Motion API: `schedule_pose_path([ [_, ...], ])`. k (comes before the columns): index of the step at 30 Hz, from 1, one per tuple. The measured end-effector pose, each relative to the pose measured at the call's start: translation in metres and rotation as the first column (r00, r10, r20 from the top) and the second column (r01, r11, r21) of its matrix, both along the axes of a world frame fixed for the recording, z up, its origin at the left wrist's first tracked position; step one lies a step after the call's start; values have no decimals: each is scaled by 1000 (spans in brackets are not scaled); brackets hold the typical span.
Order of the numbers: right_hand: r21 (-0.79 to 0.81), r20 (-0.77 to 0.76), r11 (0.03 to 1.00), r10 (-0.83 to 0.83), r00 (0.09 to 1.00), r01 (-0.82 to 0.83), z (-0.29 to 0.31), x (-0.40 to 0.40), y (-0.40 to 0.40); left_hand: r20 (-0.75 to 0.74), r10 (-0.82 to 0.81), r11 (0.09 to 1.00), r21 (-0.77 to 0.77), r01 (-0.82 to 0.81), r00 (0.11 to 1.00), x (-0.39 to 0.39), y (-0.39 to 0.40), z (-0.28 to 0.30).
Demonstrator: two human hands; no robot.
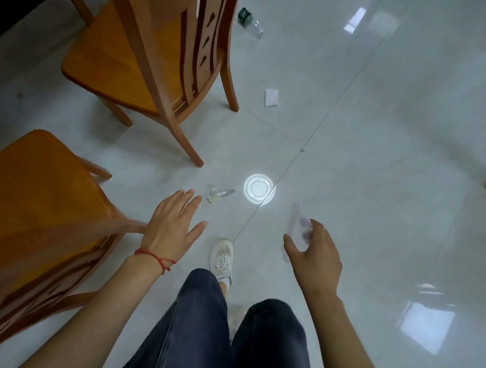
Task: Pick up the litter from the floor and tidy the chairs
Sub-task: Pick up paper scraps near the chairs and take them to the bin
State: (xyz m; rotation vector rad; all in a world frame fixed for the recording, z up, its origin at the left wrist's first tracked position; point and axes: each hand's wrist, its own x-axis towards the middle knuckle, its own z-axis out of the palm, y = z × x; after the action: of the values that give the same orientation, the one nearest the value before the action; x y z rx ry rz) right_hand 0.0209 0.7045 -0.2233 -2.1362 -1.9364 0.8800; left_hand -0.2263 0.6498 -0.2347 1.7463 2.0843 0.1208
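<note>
Glossy floor [365,138] below splayed left hand [169,229], right hand [315,255] pinching paper [296,228].

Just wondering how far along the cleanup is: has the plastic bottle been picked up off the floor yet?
No, the plastic bottle lies on the floor beyond the chair, far from both hands.

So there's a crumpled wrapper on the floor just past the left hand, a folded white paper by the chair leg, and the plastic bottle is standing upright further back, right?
Not quite. The head view shows the plastic bottle lying on its side, not standing upright. The rest holds: the crumpled wrapper lies on the floor just past the left hand, and the folded white paper sits by the chair leg.
</note>
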Motion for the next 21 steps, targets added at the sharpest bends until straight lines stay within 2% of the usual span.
schedule_pose_path([
  [5, -23, -23, 1000, 15, 1000, -16, -30, -6, 58, 28, 33, 999, -2, -33, 999, -9, 55, -32],
  [9, -72, -32, 994, 77, 997, -79, -77, -14, 97, 33, 97, 995, -16, -96, 995, -13, 86, -80],
  [16, -108, -22, 975, 194, 981, -195, -190, -34, 147, 102, 253, 967, -65, -247, 962, -6, 104, -207],
  [21, -120, 5, 965, 237, 971, -235, -279, -40, 161, 127, 304, 949, -128, -288, 944, -13, 101, -300],
])
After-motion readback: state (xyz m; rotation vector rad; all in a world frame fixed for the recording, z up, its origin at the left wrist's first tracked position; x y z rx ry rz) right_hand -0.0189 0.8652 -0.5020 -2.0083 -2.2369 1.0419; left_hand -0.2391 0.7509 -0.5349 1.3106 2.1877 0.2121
